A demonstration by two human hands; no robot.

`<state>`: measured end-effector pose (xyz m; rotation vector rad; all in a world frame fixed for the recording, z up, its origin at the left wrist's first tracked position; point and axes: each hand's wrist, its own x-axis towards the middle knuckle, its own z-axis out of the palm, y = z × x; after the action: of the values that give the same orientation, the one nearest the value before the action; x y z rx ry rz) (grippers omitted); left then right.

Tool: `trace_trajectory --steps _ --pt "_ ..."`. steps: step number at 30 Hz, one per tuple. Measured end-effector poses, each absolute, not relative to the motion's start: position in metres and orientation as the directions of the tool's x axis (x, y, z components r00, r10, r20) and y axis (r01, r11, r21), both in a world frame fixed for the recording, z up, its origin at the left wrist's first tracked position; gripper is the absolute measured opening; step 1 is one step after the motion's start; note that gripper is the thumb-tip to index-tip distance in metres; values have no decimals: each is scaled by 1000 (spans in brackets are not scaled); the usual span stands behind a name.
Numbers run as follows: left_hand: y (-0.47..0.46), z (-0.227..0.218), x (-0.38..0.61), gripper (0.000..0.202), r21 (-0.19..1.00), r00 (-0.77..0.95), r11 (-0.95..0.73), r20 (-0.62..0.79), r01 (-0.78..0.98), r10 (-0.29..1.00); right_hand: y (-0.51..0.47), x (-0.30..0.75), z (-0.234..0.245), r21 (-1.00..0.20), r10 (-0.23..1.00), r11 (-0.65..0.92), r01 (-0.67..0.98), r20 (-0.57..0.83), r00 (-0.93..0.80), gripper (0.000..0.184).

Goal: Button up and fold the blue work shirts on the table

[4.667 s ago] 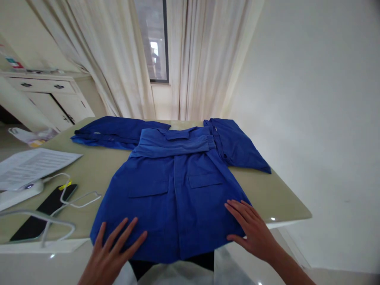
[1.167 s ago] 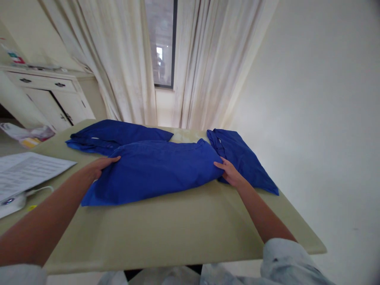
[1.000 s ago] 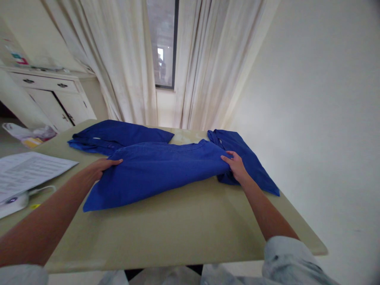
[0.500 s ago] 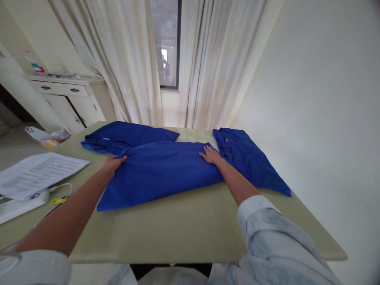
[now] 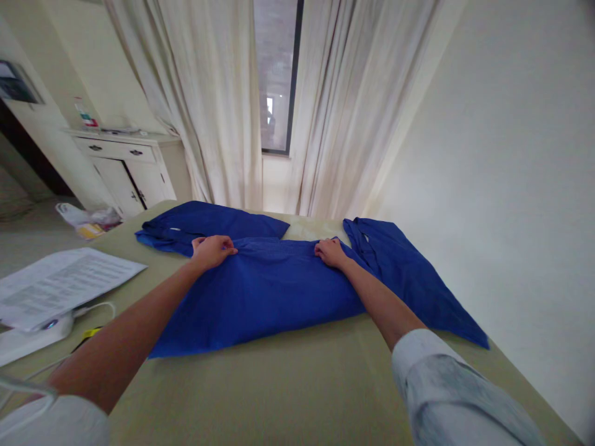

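Observation:
A blue jacket lies folded in half across the pale green table. Its left sleeve stretches out flat at the back left, its right sleeve runs toward the right edge. My left hand rests at the far left corner of the folded body with fingers curled and pinching the cloth. At the far right corner, my right hand is closed on the top edge of the cloth. Both forearms reach across the table above the jacket.
Printed sheets of paper lie at the left, with a white device and cable beside them. A white cabinet stands at the back left. Cream curtains frame a window behind the table, and a plain wall fills the right.
The jacket's lower half was folded up over its top. Both hands have slid from the sides of the folded body up to its far edge and closed on the cloth.

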<state>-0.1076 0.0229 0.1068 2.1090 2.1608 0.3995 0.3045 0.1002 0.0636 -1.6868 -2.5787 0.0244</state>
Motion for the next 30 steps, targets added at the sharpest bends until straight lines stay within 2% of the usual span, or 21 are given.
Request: trace_trajectory --steps 4,7,9,12,15,18,21,24,26,28,30 --pt "30 97 -103 28 225 -101 55 196 973 975 108 306 62 -20 937 343 939 82 -340 26" --pt "27 74 -97 46 241 -96 66 116 968 989 113 309 57 -20 941 335 942 56 -333 33" --pt "23 63 -95 56 246 -80 59 75 968 994 118 311 59 -16 939 343 939 43 -342 30" --pt "16 54 -91 61 171 -37 16 122 985 992 126 311 71 -1 935 347 938 80 -346 19" --pt "10 48 -86 63 77 53 -71 212 995 976 130 307 81 10 941 288 957 181 -285 24" --pt "9 41 -80 67 66 37 -48 151 997 988 125 300 81 1 958 206 979 205 -202 32" --pt "10 38 -70 70 54 -28 22 101 998 995 110 277 78 -10 964 195 981 187 -190 37" --pt "7 41 -54 69 62 -88 78 165 995 982 82 228 76 -60 917 321 945 270 -294 43" --pt "2 39 -45 69 68 -55 41 212 997 976 58 189 70 -127 813 548 826 313 -491 54" --pt "-6 33 -42 69 55 12 -25 232 998 973 37 164 58 -181 695 718 672 239 -678 71" --pt "-14 24 -47 71 41 36 -46 216 998 976 24 168 45 -231 664 741 630 119 -738 84"
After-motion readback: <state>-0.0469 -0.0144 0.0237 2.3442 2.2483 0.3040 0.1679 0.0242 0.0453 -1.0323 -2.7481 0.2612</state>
